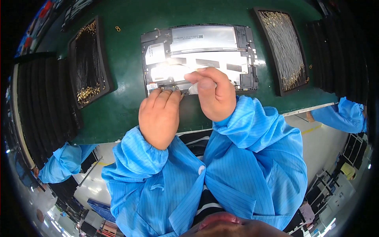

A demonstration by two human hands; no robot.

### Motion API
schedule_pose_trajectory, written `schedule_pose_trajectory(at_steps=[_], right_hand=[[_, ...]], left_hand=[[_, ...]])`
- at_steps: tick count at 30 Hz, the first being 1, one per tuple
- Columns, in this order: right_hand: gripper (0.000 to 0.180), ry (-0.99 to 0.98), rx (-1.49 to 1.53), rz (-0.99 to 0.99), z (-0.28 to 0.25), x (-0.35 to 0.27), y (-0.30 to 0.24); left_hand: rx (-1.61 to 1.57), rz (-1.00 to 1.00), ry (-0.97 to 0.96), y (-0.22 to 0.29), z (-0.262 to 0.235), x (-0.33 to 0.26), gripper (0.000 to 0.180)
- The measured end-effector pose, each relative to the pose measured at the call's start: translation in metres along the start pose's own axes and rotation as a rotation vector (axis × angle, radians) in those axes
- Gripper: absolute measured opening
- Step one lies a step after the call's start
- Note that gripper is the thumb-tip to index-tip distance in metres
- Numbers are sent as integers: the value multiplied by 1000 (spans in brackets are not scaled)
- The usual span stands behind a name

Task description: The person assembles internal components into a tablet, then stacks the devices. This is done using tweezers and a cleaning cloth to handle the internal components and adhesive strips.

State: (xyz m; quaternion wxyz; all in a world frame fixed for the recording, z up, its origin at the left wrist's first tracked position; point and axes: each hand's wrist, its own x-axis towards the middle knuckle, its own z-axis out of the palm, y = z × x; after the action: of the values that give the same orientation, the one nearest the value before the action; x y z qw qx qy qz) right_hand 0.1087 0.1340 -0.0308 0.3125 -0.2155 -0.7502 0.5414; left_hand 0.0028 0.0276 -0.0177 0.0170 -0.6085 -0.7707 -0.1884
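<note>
Green bench (pixel 123 120) beneath everything. Close before me lies a flat, black-framed rectangular electronic device (pixel 203 39) with silver panels, inner side up, likely so both hands reach in. Flanking it, presumably for easy reach: black tray (pixel 278 81) of grey gold-ended cables (pixel 286 47), right; black tray (pixel 109 83) of black gold-ended cables (pixel 89 55), left. Left hand (pixel 160 114): fingers together, bent onto the device's near edge, apparently steadying it. Right hand (pixel 215 93): thumb and forefinger curled close above it; can't tell what's pinched.
</note>
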Motion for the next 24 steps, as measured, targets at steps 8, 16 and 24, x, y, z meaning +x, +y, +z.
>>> schedule_pose_trajectory(at_steps=[8,16,24], right_hand=[[17,-249,-338,-234,1,18,-14],[31,-33,77,127,8,9,5],[36,24,171,147,12,18,0]], left_hand=[[122,-41,-36,7,-14,-5,14],[-1483,-1403,317,-13,-5,-28,25],[-1446,-1308,-314,2,-35,-42,41]])
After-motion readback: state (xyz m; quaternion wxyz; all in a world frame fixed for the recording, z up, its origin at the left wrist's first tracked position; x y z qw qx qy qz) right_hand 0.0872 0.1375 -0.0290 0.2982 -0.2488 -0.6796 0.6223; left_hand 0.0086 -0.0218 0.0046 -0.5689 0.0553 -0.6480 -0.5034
